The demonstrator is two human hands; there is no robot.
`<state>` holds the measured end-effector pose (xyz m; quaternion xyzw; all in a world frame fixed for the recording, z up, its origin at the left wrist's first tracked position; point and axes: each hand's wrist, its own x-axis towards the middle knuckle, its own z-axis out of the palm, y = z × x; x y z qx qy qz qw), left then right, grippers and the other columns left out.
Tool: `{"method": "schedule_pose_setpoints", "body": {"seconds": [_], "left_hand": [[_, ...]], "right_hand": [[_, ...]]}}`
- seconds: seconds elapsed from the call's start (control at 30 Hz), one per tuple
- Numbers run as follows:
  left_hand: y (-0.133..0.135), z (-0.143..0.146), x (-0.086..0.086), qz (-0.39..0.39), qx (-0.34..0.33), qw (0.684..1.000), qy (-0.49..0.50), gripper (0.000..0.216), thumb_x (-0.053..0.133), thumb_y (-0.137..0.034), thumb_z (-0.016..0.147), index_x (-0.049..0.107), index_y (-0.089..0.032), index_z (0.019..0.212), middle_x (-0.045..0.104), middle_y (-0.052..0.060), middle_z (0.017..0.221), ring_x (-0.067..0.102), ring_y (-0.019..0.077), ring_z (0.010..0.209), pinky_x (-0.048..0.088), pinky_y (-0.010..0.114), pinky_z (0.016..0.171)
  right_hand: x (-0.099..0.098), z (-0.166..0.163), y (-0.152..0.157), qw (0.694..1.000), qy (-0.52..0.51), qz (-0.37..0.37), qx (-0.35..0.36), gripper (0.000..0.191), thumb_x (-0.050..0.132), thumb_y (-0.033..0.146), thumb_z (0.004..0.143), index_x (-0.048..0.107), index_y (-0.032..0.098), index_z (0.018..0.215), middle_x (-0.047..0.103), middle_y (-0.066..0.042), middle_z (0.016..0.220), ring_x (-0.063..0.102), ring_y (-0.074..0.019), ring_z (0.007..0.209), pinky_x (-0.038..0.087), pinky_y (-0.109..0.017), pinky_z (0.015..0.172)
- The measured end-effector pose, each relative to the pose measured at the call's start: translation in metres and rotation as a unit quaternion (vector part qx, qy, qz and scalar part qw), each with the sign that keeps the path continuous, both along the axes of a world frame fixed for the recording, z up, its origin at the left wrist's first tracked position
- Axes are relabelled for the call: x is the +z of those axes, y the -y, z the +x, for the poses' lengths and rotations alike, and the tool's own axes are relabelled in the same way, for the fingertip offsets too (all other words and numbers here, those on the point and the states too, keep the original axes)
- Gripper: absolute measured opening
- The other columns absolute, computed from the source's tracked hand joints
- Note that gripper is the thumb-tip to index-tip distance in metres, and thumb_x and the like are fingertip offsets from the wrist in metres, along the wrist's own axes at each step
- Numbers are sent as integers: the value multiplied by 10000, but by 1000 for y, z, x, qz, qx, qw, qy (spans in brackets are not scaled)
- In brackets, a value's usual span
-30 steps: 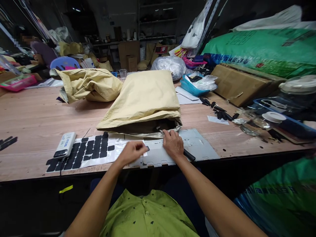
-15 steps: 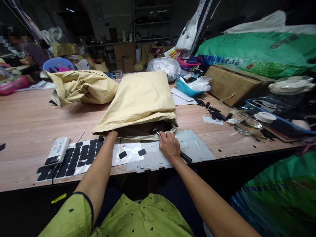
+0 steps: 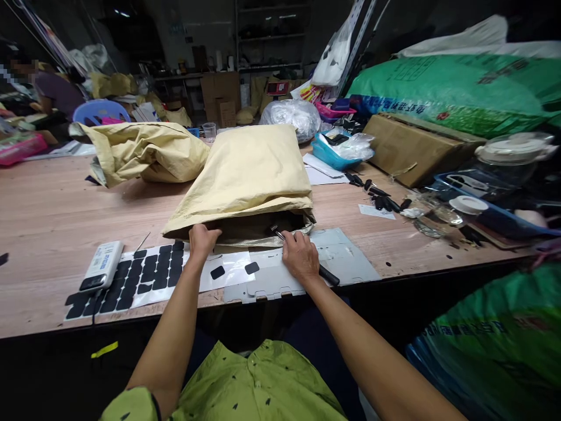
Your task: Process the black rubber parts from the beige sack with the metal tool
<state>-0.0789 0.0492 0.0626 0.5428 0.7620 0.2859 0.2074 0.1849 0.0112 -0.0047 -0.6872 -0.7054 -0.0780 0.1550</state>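
Observation:
A large yellow paper bag (image 3: 258, 164) lies on the table with its dark mouth facing me. My left hand (image 3: 203, 240) is at the left end of that mouth, fingers curled and thumb pointing right; what it grips, if anything, is hidden. At the right side of the opening, my right hand (image 3: 301, 254) is closed around a black-handled tool (image 3: 328, 275). The tool's metal end points into the bag's mouth. Beneath my right hand is a flat grey board (image 3: 346, 257). A white sheet (image 3: 234, 269) bearing black rounded patches lies under my left wrist.
A second yellow bag (image 3: 149, 155) lies behind on the left. A white handheld device (image 3: 103, 263) rests on more black patches. Small black parts (image 3: 385, 202), a cardboard box (image 3: 416, 146) and a blue basin (image 3: 337, 152) stand right. A person (image 3: 55, 88) sits far left.
My left hand has drawn back out of the bag's mouth, and its fingers now show at the opening. My right hand keeps its grip on the black-handled tool in nearly the same place.

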Motion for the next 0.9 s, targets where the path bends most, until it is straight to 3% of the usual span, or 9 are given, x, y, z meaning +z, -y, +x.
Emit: {"method": "schedule_pose_setpoints", "body": {"seconds": [0.17, 0.23, 0.3, 0.43, 0.63, 0.77, 0.9], "left_hand": [[57, 28, -16, 4, -251, 964, 87, 241, 683, -220, 761, 758, -196, 988, 700, 28, 871, 623, 162, 754, 485, 257, 665], [70, 37, -25, -7, -295, 954, 60, 239, 680, -159, 746, 766, -200, 965, 673, 17, 816, 600, 159, 750, 463, 264, 692], [75, 43, -34, 5, -294, 955, 30, 250, 688, -142, 743, 761, -199, 976, 646, 16, 804, 585, 173, 792, 447, 280, 729], [78, 52, -47, 57, -263, 963, -25, 305, 787, -265, 719, 735, -219, 1016, 626, 26, 870, 548, 215, 885, 420, 334, 806], [78, 53, -52, 71, -249, 966, 4, 191, 797, -244, 734, 709, -209, 900, 645, 8, 853, 543, 198, 874, 396, 332, 818], [77, 52, -49, 55, -245, 968, 11, 185, 803, -238, 724, 714, -224, 886, 650, 3, 866, 535, 201, 885, 385, 328, 813], [77, 53, -49, 44, -245, 968, 17, 189, 804, -255, 724, 729, -234, 896, 642, 3, 859, 526, 200, 879, 378, 328, 809]], "right_hand": [[-1, 0, 0, 1000, -2, -2, -3, 321, 439, 253, 938, 595, 234, 1218, 568, -80, 996, 448, -211, 899, 276, -313, 699], [-1, 0, -1, 1000, -4, 0, -3, 327, 435, 257, 940, 595, 236, 1224, 567, -81, 998, 447, -211, 898, 278, -315, 701], [-1, 1, -1, 1000, -4, -1, -2, 333, 433, 258, 942, 595, 239, 1232, 567, -82, 1002, 448, -211, 900, 283, -317, 702], [-2, 0, 1, 1000, 0, -2, -4, 335, 441, 254, 941, 597, 246, 1238, 571, -82, 1006, 456, -209, 896, 301, -316, 696], [0, 4, -5, 1000, -20, -13, 6, 341, 444, 226, 942, 627, 238, 1229, 609, -83, 989, 509, -208, 899, 345, -306, 696], [13, 8, 3, 992, -121, -2, 36, 347, 432, 225, 948, 637, 223, 1227, 633, -74, 964, 562, -193, 883, 411, -289, 709], [26, -1, 41, 951, -286, 13, 119, 346, 439, 273, 959, 627, 209, 1243, 662, -64, 1026, 614, -180, 926, 481, -289, 791]]}}
